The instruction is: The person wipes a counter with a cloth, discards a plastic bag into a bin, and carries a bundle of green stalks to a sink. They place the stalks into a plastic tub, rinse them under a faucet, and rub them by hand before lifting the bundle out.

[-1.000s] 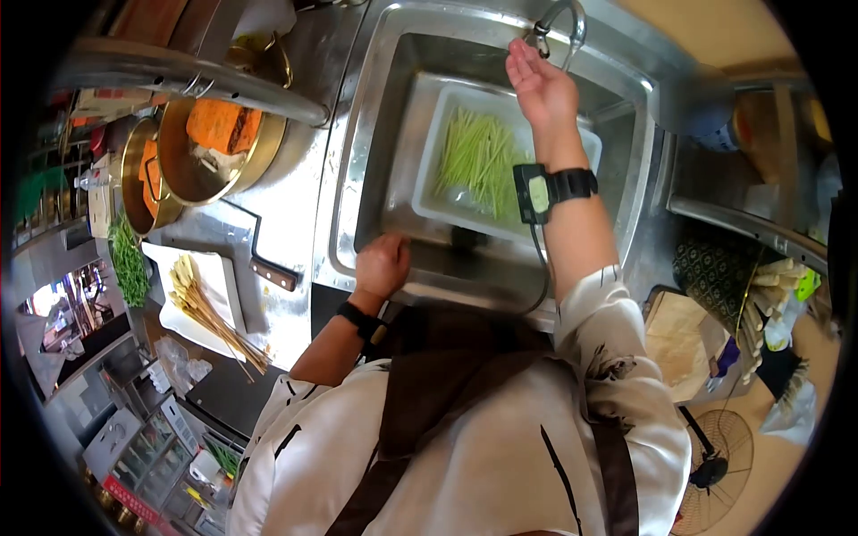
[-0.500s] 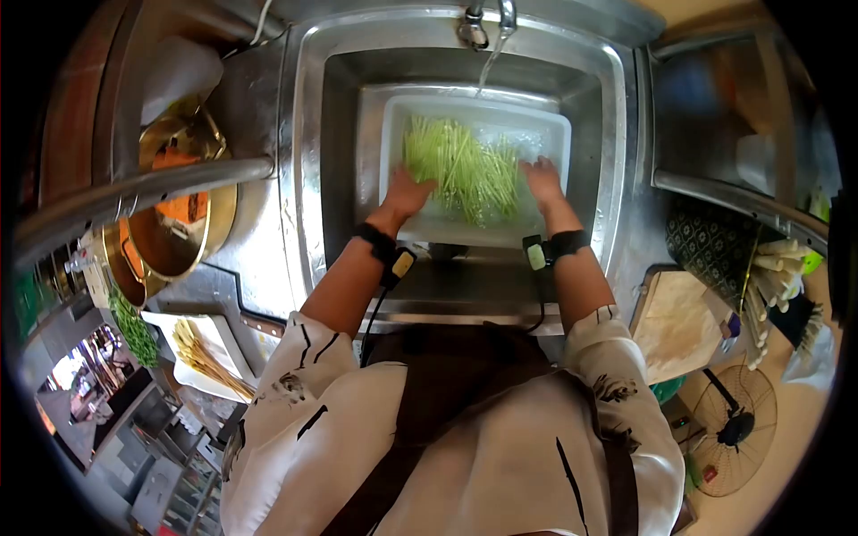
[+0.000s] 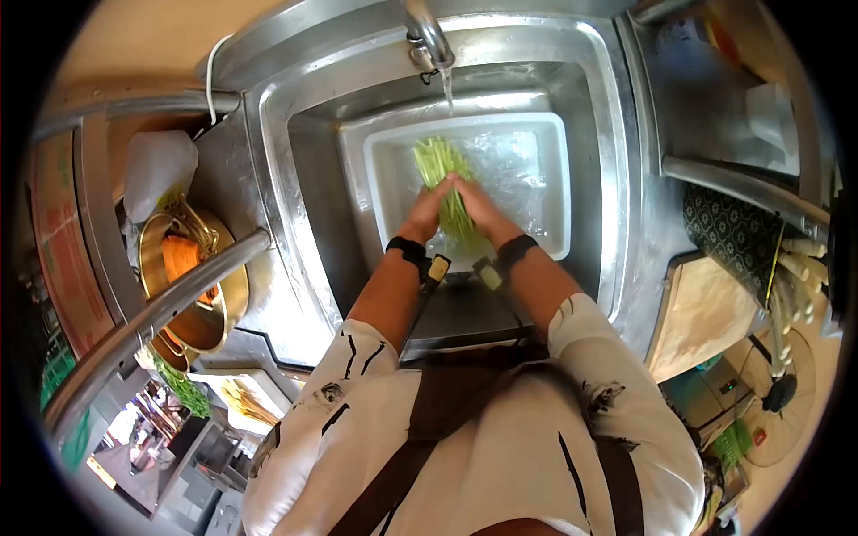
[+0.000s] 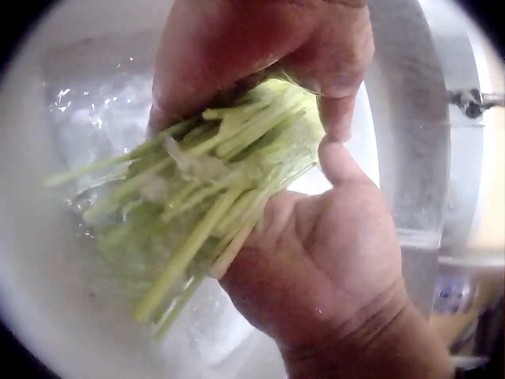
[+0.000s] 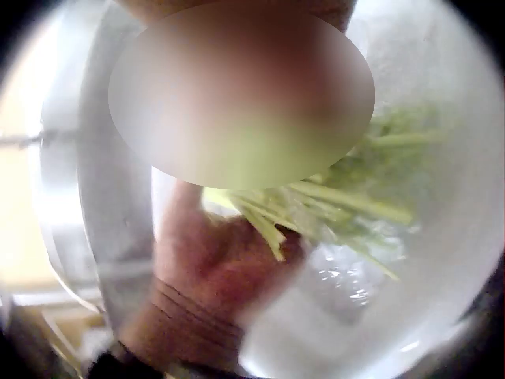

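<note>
Both hands meet around a bundle of pale green vegetable stalks (image 3: 436,159), in the head view at the left half of a white basin (image 3: 565,188). My left hand (image 3: 425,211) grips the bundle from the left, and my right hand (image 3: 477,205) from the right, their thumbs close together on top. In the left wrist view the wet stalks (image 4: 197,205) fan out of the grip over the water. A blurred oval hides part of the hands and stalks in the right wrist view.
The basin sits in a metal sink (image 3: 313,223), and water runs into it from a faucet (image 3: 431,40). To the left are a metal rail (image 3: 179,299) and a gold pot (image 3: 234,304) with orange pieces. A wooden board (image 3: 706,313) stands at right.
The right hand came down from the faucet, where water now runs. Both hands reached into the basin, then drew the spread stalks together into one bundle. The head view has shifted.
</note>
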### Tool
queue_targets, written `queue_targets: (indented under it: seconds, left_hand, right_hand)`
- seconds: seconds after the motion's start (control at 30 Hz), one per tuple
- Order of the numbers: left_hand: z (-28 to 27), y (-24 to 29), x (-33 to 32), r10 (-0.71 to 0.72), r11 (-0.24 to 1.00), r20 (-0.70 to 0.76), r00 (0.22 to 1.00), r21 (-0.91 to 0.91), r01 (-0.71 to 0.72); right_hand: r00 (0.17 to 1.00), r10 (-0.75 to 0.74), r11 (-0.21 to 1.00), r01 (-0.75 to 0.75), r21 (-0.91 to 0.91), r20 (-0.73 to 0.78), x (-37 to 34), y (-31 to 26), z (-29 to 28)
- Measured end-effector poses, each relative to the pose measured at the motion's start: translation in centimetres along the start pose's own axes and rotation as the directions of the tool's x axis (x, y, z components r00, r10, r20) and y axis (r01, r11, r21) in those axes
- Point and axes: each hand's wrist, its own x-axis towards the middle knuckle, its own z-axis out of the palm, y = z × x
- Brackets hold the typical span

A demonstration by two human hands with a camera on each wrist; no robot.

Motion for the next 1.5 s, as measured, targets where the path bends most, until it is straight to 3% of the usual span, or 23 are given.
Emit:
queue_targets:
  seconds: [0.03,0.07,0.27,0.33,0.37,0.4,0.43,0.5,0.57,0.67,0.7,0.73,0.77,0.8,0.87,0.93,1.0,1.07,1.17,1.2,1.27,1.33,1.5]
  left_hand:
    - [0.0,0.1,-0.2,-0.013,1.0,0.004,1.0,0.009,0.013]
    - [0.1,0.7,-0.8,0.001,0.999,0.004,1.0,0.038,-0.001]
    - [-0.1,2.6,-3.2,0.021,0.973,0.007,1.0,0.232,-0.022]
    - [-0.6,2.2,-2.8,0.014,0.961,-0.039,0.999,0.275,-0.003]
    - [-0.7,1.7,-2.6,0.144,0.835,-0.211,0.967,0.551,-0.004]
    - [-0.7,1.3,-2.2,0.31,0.633,-0.324,0.894,0.772,0.06]
    - [-0.7,0.4,-1.8,0.307,0.636,-0.321,0.896,0.77,0.058]
    - [-1.0,-1.8,-1.2,0.615,0.331,-0.172,0.77,0.942,-0.053]
    - [-0.1,-3.2,-0.5,0.501,0.237,-0.198,0.842,0.968,0.086]
    - [1.3,-3.3,-0.2,0.419,0.013,-0.192,0.887,0.979,0.206]
    - [1.6,-3.2,-0.3,0.449,-0.092,-0.148,0.881,0.973,0.211]
    - [1.3,-2.4,-0.2,0.448,-0.095,-0.146,0.882,0.973,0.209]
    - [0.3,-1.0,-0.1,0.313,0.267,-0.179,0.933,0.959,0.095]
    - [-0.6,0.1,-0.2,0.177,0.601,-0.155,0.972,0.799,0.018]
    - [-2.5,-0.4,0.1,0.285,0.657,-0.223,0.932,0.754,-0.02]
    - [-3.0,-1.2,-0.1,0.366,0.708,-0.294,0.883,0.704,-0.059]
    - [-1.6,-0.8,-0.9,0.249,0.838,-0.466,0.849,0.543,0.053]
    - [-1.6,-1.1,-0.2,0.101,0.916,-0.333,0.938,0.4,0.044]
    - [0.4,0.0,-0.1,-0.014,0.965,-0.086,0.996,0.26,0.036]
    - [1.4,0.7,-0.7,-0.025,0.966,-0.005,1.0,0.258,0.025]
    - [1.8,1.7,-1.5,-0.047,0.972,0.003,0.999,0.231,0.045]
    - [1.6,1.3,-1.9,0.115,0.957,0.043,0.992,0.265,-0.122]
    - [1.4,2.1,-4.0,0.131,0.952,0.074,0.989,0.267,-0.146]
  right_hand:
    - [0.986,0.08,0.933,-0.125,0.337,0.145,0.0,-0.1,0.2]
    - [0.987,0.085,0.928,-0.128,0.349,0.136,-0.2,-0.2,0.1]
    - [0.995,0.029,0.983,-0.045,0.175,0.095,-2.9,-2.2,-3.9]
    - [0.994,-0.056,0.988,0.041,-0.151,-0.096,-0.2,0.4,-6.4]
    - [0.994,-0.056,0.986,0.041,-0.161,-0.093,0.0,0.9,-6.7]
    - [0.928,-0.252,0.89,0.111,-0.443,-0.274,0.0,1.6,-7.1]
    - [0.797,-0.471,0.717,0.096,-0.69,-0.378,-0.2,1.8,-7.2]
    - [0.771,-0.524,0.65,0.088,-0.754,-0.362,-0.4,2.3,-5.9]
    - [0.739,-0.583,0.582,0.088,-0.809,-0.338,-0.3,2.6,-4.0]
    - [0.832,-0.553,0.189,0.083,-0.978,-0.036,-0.5,3.1,-2.0]
    - [0.833,-0.552,0.193,0.079,-0.978,-0.042,-0.4,2.9,-2.2]
    - [0.842,-0.539,0.367,0.213,-0.906,-0.021,-0.5,1.7,-2.3]
    - [0.848,-0.531,0.523,0.333,-0.785,0.006,-0.4,1.2,-2.4]
    - [0.847,-0.532,0.524,0.336,-0.783,0.008,-0.4,0.9,-3.0]
    - [0.635,-0.736,0.516,0.301,-0.802,-0.235,-0.2,1.0,-5.6]
    - [0.665,-0.621,0.669,0.173,-0.722,-0.416,0.9,2.3,-6.8]
    - [0.66,-0.476,0.794,0.037,-0.607,-0.581,2.3,4.8,-7.2]
    - [0.916,-0.124,0.99,0.086,-0.115,-0.381,4.0,5.5,-5.7]
    - [0.988,-0.031,0.999,0.025,-0.043,-0.153,1.9,2.9,-0.9]
    - [0.988,-0.045,0.999,0.04,-0.037,-0.147,0.9,1.5,-0.3]
    - [0.962,0.103,0.854,-0.215,0.475,0.252,-0.9,-1.2,0.3]
    - [0.964,0.045,0.867,-0.168,0.469,0.263,-3.0,-2.7,0.8]
    - [0.881,-0.066,0.801,-0.233,0.551,0.468,-6.6,-4.3,0.6]
